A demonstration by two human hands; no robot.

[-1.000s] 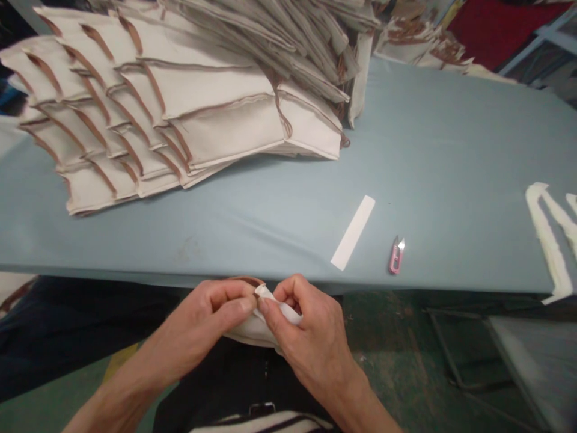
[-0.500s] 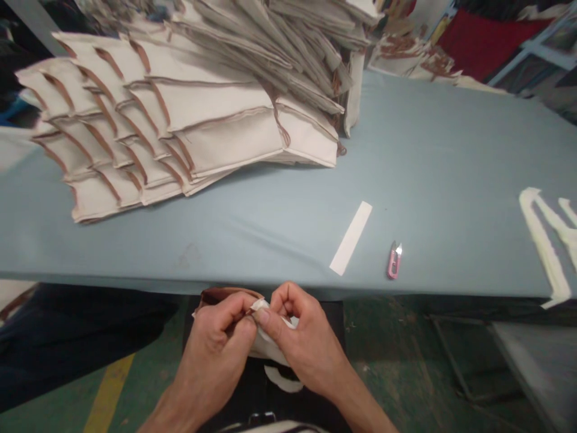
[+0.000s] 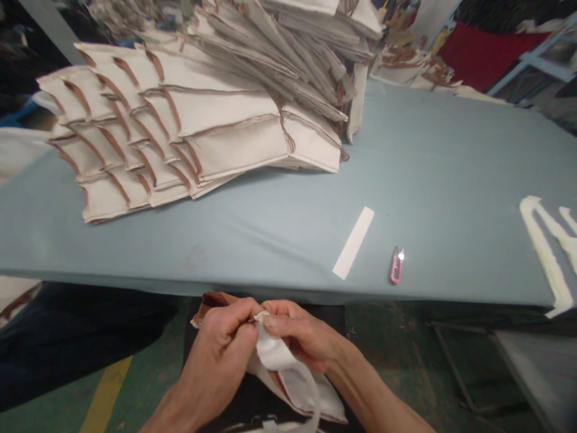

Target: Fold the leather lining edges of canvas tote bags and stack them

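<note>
Smooth white strip (image 3: 271,352), matt cream cloth pieces (image 3: 241,141), smooth table cover (image 3: 433,180), shiny metal snipper blades (image 3: 401,255).

Single head-worn view from close before the table (image 3: 288,222), facing forward and down across it.

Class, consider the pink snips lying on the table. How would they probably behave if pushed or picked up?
The pink snips look unlikely to roll, since they lie flat on the table. They are probably light, being so small beside the hands. Their blades stand apart, so squeezing the handle while lifting may close them.
</note>
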